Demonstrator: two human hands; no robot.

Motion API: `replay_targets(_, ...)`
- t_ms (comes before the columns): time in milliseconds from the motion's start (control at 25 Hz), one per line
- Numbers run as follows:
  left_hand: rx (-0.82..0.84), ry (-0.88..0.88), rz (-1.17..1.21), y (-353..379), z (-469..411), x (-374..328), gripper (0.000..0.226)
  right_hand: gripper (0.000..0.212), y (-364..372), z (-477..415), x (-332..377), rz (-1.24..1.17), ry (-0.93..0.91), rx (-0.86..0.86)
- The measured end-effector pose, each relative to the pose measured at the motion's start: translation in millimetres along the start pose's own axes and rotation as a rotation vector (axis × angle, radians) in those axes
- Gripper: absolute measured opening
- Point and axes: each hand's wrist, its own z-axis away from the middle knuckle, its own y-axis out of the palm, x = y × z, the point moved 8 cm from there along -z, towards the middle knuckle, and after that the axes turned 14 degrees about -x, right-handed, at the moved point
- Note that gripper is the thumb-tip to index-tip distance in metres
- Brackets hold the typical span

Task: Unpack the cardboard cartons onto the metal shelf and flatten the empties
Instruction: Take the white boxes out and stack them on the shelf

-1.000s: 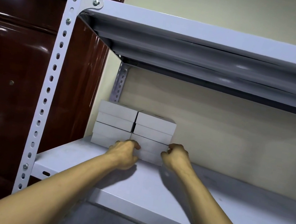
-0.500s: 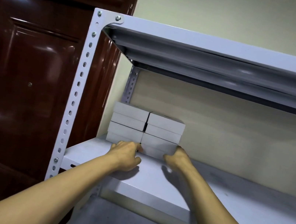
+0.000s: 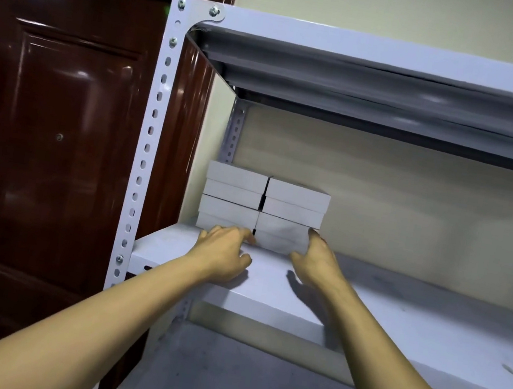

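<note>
Two stacks of small white cardboard boxes (image 3: 292, 213) stood side by side at the back left corner of the pale grey metal shelf (image 3: 398, 311). The left hand (image 3: 222, 253) lay before them on the shelf, fingers (image 3: 242, 234) loosely bent, grasping nothing, tips touching the lowest box. The right hand (image 3: 316, 261) was spread and released, its thumb against the stacks' right edge.

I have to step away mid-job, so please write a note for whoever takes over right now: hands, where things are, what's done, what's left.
Left hand: open, fingertips at the foot of the white boxes.
Right hand: open, against the right side of the right-hand stack.
Things: the boxes stand in two side-by-side stacks at the back left corner of the metal shelf. No cardboard cartons are in view.
Done: these boxes are shelved.
Left: I cannot tell how many cartons remain. Unpack any, then flatten the empties.
</note>
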Motion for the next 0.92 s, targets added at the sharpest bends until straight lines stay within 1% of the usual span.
replay_targets(120,-0.009,0.017,0.024,-2.5,7.9,-5.9,0.047,0.063,-12.5,25.1,5.7,-0.035,-0.074,-0.046)
replay_targets(320,-0.069,0.060,0.082,-15.5,28.1,-17.9,0.044,0.058,-28.2,58.6,15.7,-0.031,-0.164,-0.120)
replay_targets(480,-0.128,0.095,0.138,-24.1,50.1,-32.8,0.039,0.052,-38.6,82.7,17.0,-0.068,-0.170,-0.156)
replay_targets(760,-0.159,0.112,0.189,-22.3,81.8,-46.0,0.034,0.047,-47.5,119.2,13.6,-0.075,-0.185,-0.192)
replay_targets(920,-0.173,0.097,0.188,-25.9,99.8,-47.6,0.033,0.045,-48.8,139.2,11.6,-0.127,-0.205,-0.196)
